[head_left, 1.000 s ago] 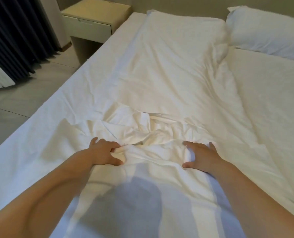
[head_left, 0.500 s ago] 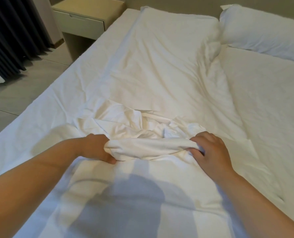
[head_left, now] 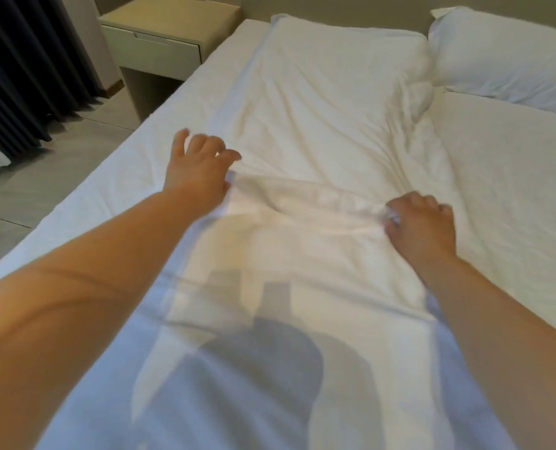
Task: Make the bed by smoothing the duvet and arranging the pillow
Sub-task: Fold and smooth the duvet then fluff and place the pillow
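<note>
A white duvet (head_left: 328,102) lies lengthwise down the middle of the bed, its far end at the headboard. One low fold crosses it between my hands. My left hand (head_left: 198,167) is over the duvet's left edge with fingers spread and loosely bent, holding nothing; it is blurred by motion. My right hand (head_left: 422,222) has its fingers curled and pinches the right end of that fold. A white pillow (head_left: 504,56) lies at the head of the bed on the right, touching the duvet's top corner.
The bare white sheet (head_left: 513,196) shows on the right half of the bed and in a strip on the left. A beige nightstand (head_left: 166,37) stands beyond the bed's left edge. Dark curtains (head_left: 20,69) hang over a grey tiled floor (head_left: 26,196).
The crumpled heap both hands gripped has been spread away from me and now lies almost flat. My left hand let go and opened, moving up and left. My right hand still holds the fold.
</note>
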Tool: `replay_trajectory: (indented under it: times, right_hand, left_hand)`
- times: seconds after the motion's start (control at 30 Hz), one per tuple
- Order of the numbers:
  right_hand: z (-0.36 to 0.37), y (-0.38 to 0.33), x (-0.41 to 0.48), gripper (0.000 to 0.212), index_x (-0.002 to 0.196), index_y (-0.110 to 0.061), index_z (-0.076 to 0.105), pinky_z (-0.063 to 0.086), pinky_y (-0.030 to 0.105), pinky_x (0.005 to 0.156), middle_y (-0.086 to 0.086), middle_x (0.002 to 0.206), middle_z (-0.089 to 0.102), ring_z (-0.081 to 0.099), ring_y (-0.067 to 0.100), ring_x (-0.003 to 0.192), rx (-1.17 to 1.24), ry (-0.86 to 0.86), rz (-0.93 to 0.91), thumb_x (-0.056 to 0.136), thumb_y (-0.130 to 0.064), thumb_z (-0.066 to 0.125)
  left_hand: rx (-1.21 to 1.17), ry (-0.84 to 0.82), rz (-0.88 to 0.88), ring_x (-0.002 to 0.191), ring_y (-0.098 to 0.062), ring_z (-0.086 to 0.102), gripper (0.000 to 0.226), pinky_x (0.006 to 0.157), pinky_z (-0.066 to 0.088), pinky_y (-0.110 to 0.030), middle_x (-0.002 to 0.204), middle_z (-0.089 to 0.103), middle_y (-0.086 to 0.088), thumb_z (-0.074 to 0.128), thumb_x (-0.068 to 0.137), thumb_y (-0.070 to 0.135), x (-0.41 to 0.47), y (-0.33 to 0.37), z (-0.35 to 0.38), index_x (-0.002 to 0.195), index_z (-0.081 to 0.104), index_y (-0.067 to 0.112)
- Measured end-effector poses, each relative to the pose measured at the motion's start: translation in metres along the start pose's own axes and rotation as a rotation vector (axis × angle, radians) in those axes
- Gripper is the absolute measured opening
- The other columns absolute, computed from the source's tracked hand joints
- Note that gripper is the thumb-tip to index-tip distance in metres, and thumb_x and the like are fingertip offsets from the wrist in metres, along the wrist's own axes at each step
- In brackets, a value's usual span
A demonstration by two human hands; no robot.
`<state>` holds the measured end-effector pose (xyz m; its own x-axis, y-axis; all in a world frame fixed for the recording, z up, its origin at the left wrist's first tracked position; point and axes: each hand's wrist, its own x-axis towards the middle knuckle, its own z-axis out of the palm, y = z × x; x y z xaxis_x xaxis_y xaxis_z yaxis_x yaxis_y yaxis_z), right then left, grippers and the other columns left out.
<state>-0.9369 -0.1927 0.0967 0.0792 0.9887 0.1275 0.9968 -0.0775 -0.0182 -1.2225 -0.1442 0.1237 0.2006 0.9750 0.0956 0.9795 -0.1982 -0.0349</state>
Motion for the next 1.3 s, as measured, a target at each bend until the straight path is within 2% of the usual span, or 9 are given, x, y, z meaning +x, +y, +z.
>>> replay_trajectory:
  times: [0.2, 0.37, 0.6, 0.8, 0.87, 0.9, 1.03, 1.13, 1.3]
  right_hand:
    - [0.068, -0.013, -0.016, 0.043, 0.139, -0.016, 0.031, 0.017, 0.042, 0.113, 0.010, 0.148, 0.029, 0.028, 0.026, 0.136, 0.011, -0.406, 0.133, 0.098, -0.031, 0.029]
    - [0.054, -0.026, -0.019, 0.062, 0.146, -0.026, 0.017, -0.001, 0.041, 0.116, -0.002, 0.157, 0.010, 0.008, 0.017, 0.144, 0.176, -0.388, 0.054, 0.092, -0.045, 0.042]
    - [0.047, 0.015, -0.050, 0.073, 0.142, -0.022, 0.024, 0.025, 0.040, 0.106, 0.008, 0.145, 0.035, 0.031, 0.026, 0.134, 0.187, -0.542, 0.297, 0.083, -0.051, 0.056]
    - [0.042, 0.017, -0.037, 0.005, 0.087, -0.019, 0.054, 0.032, 0.031, 0.073, 0.015, 0.103, 0.060, 0.052, 0.029, 0.090, 0.352, -0.390, 0.302, 0.091, -0.021, 0.051]
    - [0.043, 0.023, -0.034, 0.016, 0.075, -0.021, 0.053, 0.033, 0.031, 0.071, 0.015, 0.097, 0.059, 0.049, 0.028, 0.085, 0.432, -0.336, 0.308, 0.090, -0.014, 0.051]
    - [0.041, 0.025, -0.035, 0.007, 0.086, -0.018, 0.057, 0.036, 0.033, 0.076, 0.017, 0.105, 0.058, 0.051, 0.030, 0.091, 0.446, -0.330, 0.310, 0.088, -0.013, 0.053]
    - [0.039, 0.047, -0.038, 0.072, 0.140, -0.010, 0.030, 0.034, 0.038, 0.101, 0.016, 0.139, 0.041, 0.040, 0.033, 0.128, 0.333, -0.591, 0.446, 0.081, -0.027, 0.068]
    - [0.040, 0.060, -0.053, 0.017, 0.084, -0.013, 0.052, 0.037, 0.031, 0.073, 0.007, 0.091, 0.055, 0.051, 0.027, 0.099, 0.278, -0.705, 0.463, 0.086, -0.027, 0.061]
    - [0.046, 0.061, -0.056, 0.037, 0.060, -0.016, 0.028, 0.030, 0.031, 0.064, 0.008, 0.074, 0.048, 0.050, 0.031, 0.081, 0.084, -0.385, 0.397, 0.092, -0.021, 0.045]
  left_hand:
    - [-0.381, -0.301, -0.077, 0.145, -0.011, -0.003, 0.118, 0.111, -0.013, -0.033, 0.158, 0.002, 0.005, -0.003, 0.041, 0.084, -0.079, 0.013, 0.080, 0.146, 0.010, 0.034]
    - [-0.280, -0.576, -0.176, 0.144, -0.011, -0.011, 0.081, 0.114, -0.013, -0.043, 0.157, -0.012, 0.006, 0.015, 0.079, 0.073, -0.101, 0.015, 0.124, 0.146, -0.004, 0.034]
    - [-0.242, -0.586, -0.179, 0.144, -0.012, -0.010, 0.066, 0.114, -0.012, -0.045, 0.157, -0.011, 0.004, 0.027, 0.093, 0.055, -0.093, 0.019, 0.138, 0.147, -0.003, 0.031]
    - [-0.220, -0.473, -0.211, 0.138, -0.017, 0.024, 0.056, 0.115, 0.003, -0.041, 0.147, 0.032, 0.002, 0.046, 0.089, 0.048, -0.081, 0.010, 0.126, 0.139, 0.034, 0.026]
    - [-0.211, -0.444, -0.216, 0.127, -0.017, 0.039, 0.046, 0.109, 0.015, -0.036, 0.133, 0.047, 0.002, 0.054, 0.086, 0.045, -0.077, 0.008, 0.123, 0.128, 0.049, 0.026]
    - [-0.202, -0.436, -0.207, 0.122, -0.017, 0.045, 0.040, 0.105, 0.019, -0.034, 0.127, 0.053, 0.003, 0.055, 0.086, 0.043, -0.075, 0.009, 0.122, 0.122, 0.055, 0.025]
    - [-0.168, -0.369, -0.164, 0.109, -0.017, 0.052, 0.025, 0.098, 0.019, -0.031, 0.112, 0.063, 0.003, 0.052, 0.089, 0.035, -0.072, 0.009, 0.120, 0.103, 0.065, 0.021]
    - [-0.335, -0.145, -0.261, 0.108, -0.019, 0.052, 0.020, 0.093, 0.013, -0.026, 0.104, 0.066, 0.000, 0.059, 0.085, 0.034, -0.067, 0.002, 0.109, 0.088, 0.070, 0.018]
    - [-0.375, 0.121, -0.243, 0.107, -0.026, 0.052, 0.019, 0.097, 0.008, -0.025, 0.088, 0.068, -0.006, 0.068, 0.080, 0.027, -0.041, -0.007, 0.085, 0.077, 0.070, 0.009]
